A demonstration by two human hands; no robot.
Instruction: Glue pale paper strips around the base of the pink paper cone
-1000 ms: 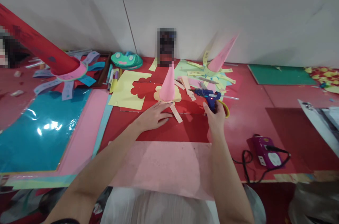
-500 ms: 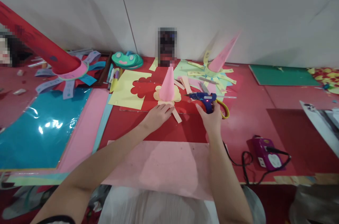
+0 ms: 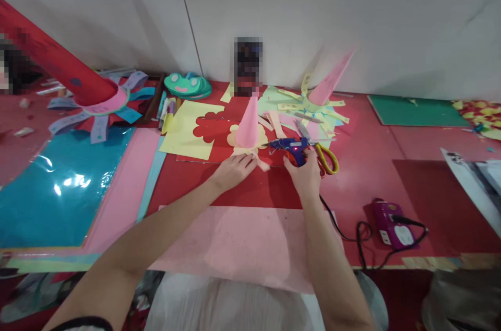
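Observation:
A pink paper cone stands upright on a pale yellow scalloped paper flower. My left hand is at the front of the cone's base, fingers closed on a pale peach paper strip whose free end sticks out to the right. My right hand grips a blue glue gun with a small red light. Its nozzle points left and reaches the flower's right edge, close to the strip; whether it touches cannot be made out. Yellow-handled scissors lie just behind the right hand.
A purple power adapter sits at right, with a black cord. Another pink cone with yellow strips stands behind. At left are a red paper tube, frog cutouts and blue glossy sheets. Pink paper lies in front.
My right hand has brought the glue gun left, so its nozzle is now by the flower. The strip's free end has shifted up and looks more bent. My left hand stays almost in place.

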